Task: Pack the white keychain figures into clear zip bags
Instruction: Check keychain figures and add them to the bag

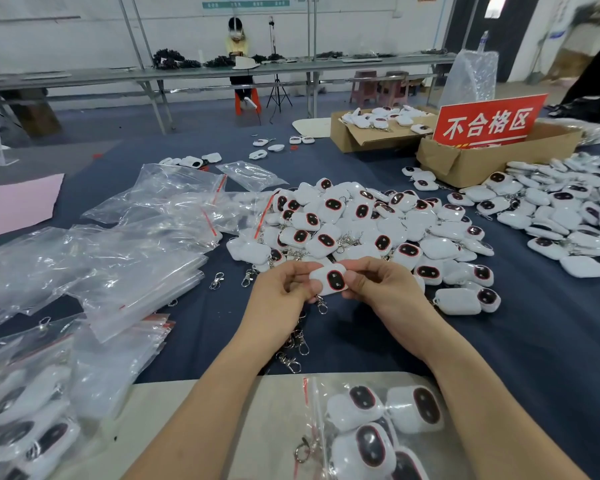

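Both hands hold one white keychain figure (329, 280) with a dark, red-rimmed oval face, above the dark blue table cloth. My left hand (280, 289) pinches its left end and my right hand (378, 284) pinches its right end. A metal clasp (322, 306) dangles below it. A big pile of the same figures (357, 220) lies just behind my hands. Empty clear zip bags (118, 244) with red strips are spread to the left. A zip bag holding several figures (378, 431) lies at the near edge, below my right forearm.
More filled bags (25, 427) lie at the bottom left. A second heap of figures (561, 209) covers the right side. Two cardboard boxes (465, 161) and a red sign (489, 123) stand at the back right. Loose clasps (291, 355) lie under my left wrist. A person sits at a far bench.
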